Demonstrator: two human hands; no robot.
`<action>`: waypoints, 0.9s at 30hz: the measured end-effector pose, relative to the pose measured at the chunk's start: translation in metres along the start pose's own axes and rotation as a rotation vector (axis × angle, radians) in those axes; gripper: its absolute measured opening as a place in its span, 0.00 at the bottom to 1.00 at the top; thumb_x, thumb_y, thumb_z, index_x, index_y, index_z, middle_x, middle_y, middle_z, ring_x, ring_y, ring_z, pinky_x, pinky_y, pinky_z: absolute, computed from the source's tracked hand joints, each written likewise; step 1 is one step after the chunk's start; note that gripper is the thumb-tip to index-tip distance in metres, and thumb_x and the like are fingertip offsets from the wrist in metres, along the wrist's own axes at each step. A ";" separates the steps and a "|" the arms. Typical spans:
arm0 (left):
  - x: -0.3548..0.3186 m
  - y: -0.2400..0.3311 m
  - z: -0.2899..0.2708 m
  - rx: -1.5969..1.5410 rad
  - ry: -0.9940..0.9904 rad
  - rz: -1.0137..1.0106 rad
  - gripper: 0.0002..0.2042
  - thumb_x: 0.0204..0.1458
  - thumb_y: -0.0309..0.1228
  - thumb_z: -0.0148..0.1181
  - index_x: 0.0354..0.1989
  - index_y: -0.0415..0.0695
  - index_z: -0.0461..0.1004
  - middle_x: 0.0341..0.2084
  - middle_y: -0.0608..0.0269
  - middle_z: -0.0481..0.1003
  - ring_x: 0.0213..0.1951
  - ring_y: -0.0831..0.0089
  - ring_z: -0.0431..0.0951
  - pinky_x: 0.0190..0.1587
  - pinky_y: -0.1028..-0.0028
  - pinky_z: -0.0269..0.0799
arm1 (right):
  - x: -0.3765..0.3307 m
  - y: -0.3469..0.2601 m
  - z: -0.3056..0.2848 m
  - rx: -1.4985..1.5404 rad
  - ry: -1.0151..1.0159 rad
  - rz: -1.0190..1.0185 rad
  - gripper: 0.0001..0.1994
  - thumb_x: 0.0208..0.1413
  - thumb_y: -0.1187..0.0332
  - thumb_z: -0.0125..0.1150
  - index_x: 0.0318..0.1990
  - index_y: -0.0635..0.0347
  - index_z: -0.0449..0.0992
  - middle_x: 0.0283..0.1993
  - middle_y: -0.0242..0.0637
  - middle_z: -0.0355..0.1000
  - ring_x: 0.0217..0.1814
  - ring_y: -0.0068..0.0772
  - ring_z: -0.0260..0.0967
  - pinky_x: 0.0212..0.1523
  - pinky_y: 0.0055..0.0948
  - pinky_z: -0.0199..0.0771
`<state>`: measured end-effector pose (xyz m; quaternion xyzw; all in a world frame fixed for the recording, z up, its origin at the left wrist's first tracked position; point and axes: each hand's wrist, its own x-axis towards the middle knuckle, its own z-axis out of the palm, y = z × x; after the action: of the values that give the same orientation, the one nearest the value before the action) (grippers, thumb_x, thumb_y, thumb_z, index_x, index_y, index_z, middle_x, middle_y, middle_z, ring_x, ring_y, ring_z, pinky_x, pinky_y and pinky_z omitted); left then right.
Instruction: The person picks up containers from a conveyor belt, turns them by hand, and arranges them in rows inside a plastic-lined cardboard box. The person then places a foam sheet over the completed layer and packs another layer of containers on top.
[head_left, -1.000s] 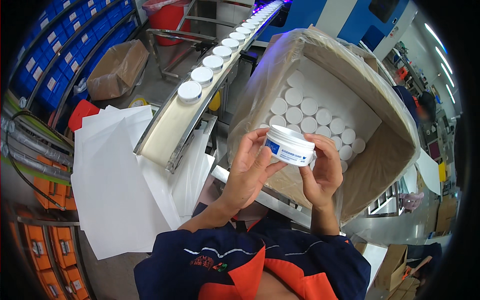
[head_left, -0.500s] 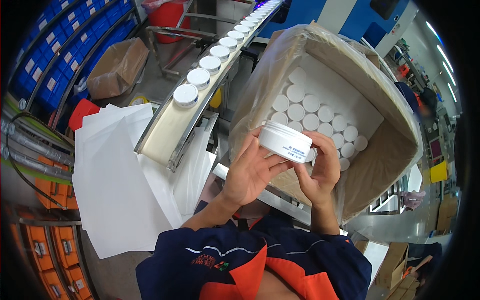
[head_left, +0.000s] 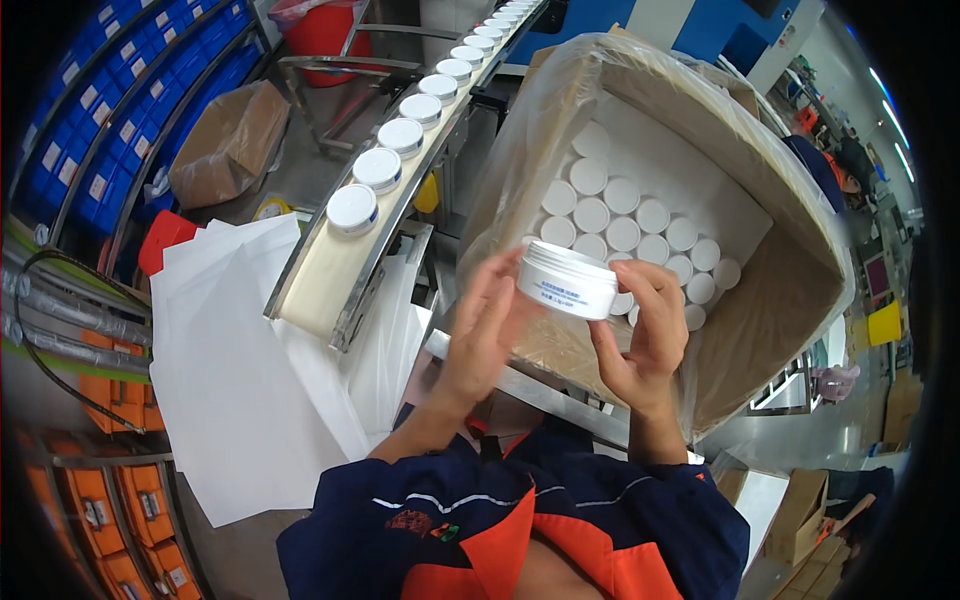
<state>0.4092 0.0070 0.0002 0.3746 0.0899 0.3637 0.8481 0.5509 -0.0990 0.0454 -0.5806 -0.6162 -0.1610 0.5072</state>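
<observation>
Above the near side of the plastic-lined carton (head_left: 745,345), one white jar (head_left: 568,283) is showing a threaded rim with no lid on it. The right hand (head_left: 645,340) is pinching its right end between thumb and fingers; the left hand (head_left: 478,340) is blurring beside the other end — whether it is touching, I cannot tell. Handling of this jar is seemingly midway: a batch of white round pieces (head_left: 622,235) is already lying close together inside the carton, while a line of white jars (head_left: 352,208) is still sitting on the conveyor belt (head_left: 318,290). Compared with half a second ago, the left fingers are no longer cupping the underside, the blue print is facing more centrally — and the foremost belt jar is sitting nearer the belt's end.
</observation>
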 end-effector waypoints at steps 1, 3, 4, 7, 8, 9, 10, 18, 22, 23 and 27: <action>0.006 0.003 -0.011 0.315 0.061 0.229 0.25 0.64 0.34 0.52 0.67 0.36 0.57 0.64 0.51 0.62 0.63 0.61 0.65 0.66 0.62 0.61 | 0.001 0.004 0.000 -0.032 -0.018 0.010 0.26 0.38 0.83 0.67 0.51 0.67 0.75 0.46 0.48 0.73 0.45 0.42 0.72 0.43 0.32 0.73; 0.026 0.020 -0.047 0.987 0.333 0.556 0.30 0.54 0.29 0.65 0.64 0.36 0.60 0.64 0.49 0.61 0.63 0.58 0.63 0.65 0.61 0.60 | -0.003 0.040 0.000 -0.012 -0.014 0.109 0.25 0.39 0.82 0.67 0.51 0.66 0.75 0.46 0.47 0.73 0.45 0.41 0.71 0.43 0.32 0.73; 0.036 0.032 -0.064 1.267 0.428 0.605 0.30 0.54 0.30 0.66 0.64 0.36 0.61 0.65 0.46 0.59 0.64 0.55 0.62 0.66 0.60 0.58 | -0.009 0.064 -0.001 0.015 -0.014 0.210 0.25 0.40 0.82 0.67 0.52 0.64 0.76 0.46 0.45 0.73 0.44 0.41 0.71 0.44 0.32 0.72; 0.046 0.067 -0.121 1.653 0.595 0.553 0.34 0.52 0.34 0.68 0.66 0.40 0.59 0.66 0.39 0.55 0.67 0.44 0.57 0.67 0.54 0.53 | -0.008 0.117 -0.017 -0.182 0.070 0.247 0.24 0.42 0.82 0.66 0.52 0.62 0.77 0.46 0.43 0.73 0.45 0.41 0.70 0.45 0.33 0.71; 0.047 0.073 -0.138 1.661 0.596 0.557 0.34 0.52 0.34 0.68 0.66 0.40 0.59 0.66 0.39 0.55 0.67 0.44 0.57 0.67 0.54 0.53 | -0.005 0.121 -0.016 -0.175 0.075 0.248 0.24 0.42 0.82 0.66 0.52 0.62 0.77 0.46 0.43 0.73 0.45 0.41 0.70 0.45 0.33 0.71; 0.052 0.069 -0.154 1.772 0.636 0.510 0.37 0.52 0.37 0.68 0.67 0.39 0.57 0.68 0.39 0.51 0.68 0.43 0.53 0.68 0.54 0.51 | -0.006 0.122 -0.022 -0.231 0.055 0.207 0.24 0.41 0.82 0.66 0.52 0.62 0.77 0.46 0.44 0.73 0.45 0.41 0.69 0.46 0.34 0.71; 0.057 0.074 -0.159 1.891 0.679 0.470 0.39 0.51 0.40 0.68 0.68 0.39 0.55 0.70 0.39 0.47 0.69 0.42 0.50 0.69 0.53 0.49 | -0.003 0.116 -0.028 -0.277 0.040 0.165 0.25 0.41 0.82 0.66 0.51 0.62 0.77 0.47 0.44 0.73 0.45 0.42 0.69 0.47 0.34 0.70; 0.114 0.075 -0.166 2.179 0.540 -0.152 0.45 0.52 0.62 0.57 0.72 0.48 0.52 0.70 0.42 0.53 0.70 0.45 0.53 0.64 0.40 0.50 | 0.027 0.081 -0.059 -0.132 -0.020 0.056 0.27 0.35 0.81 0.66 0.51 0.64 0.77 0.46 0.43 0.72 0.46 0.41 0.67 0.46 0.33 0.69; 0.118 0.069 -0.169 2.273 0.650 -0.157 0.39 0.56 0.58 0.54 0.70 0.49 0.56 0.67 0.53 0.62 0.66 0.50 0.60 0.61 0.42 0.56 | 0.031 0.077 -0.066 -0.130 -0.057 0.067 0.27 0.34 0.81 0.66 0.50 0.63 0.78 0.45 0.42 0.72 0.45 0.40 0.66 0.44 0.33 0.68; 0.118 0.070 -0.169 2.241 0.678 -0.156 0.37 0.57 0.56 0.55 0.70 0.48 0.57 0.66 0.54 0.62 0.66 0.51 0.62 0.60 0.42 0.56 | 0.030 0.077 -0.067 -0.119 -0.061 0.073 0.27 0.33 0.81 0.66 0.50 0.63 0.78 0.45 0.42 0.72 0.45 0.40 0.66 0.44 0.33 0.68; 0.113 0.073 -0.152 2.180 0.705 -0.163 0.33 0.59 0.51 0.56 0.69 0.48 0.58 0.65 0.57 0.65 0.64 0.53 0.64 0.61 0.45 0.57 | 0.029 0.078 -0.072 -0.098 -0.063 0.086 0.27 0.33 0.81 0.66 0.50 0.63 0.79 0.45 0.42 0.72 0.44 0.40 0.66 0.43 0.33 0.67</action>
<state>0.3859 0.2044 -0.0424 0.7801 0.6134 0.1211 0.0216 0.6571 -0.1184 0.0697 -0.6356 -0.5977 -0.1506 0.4649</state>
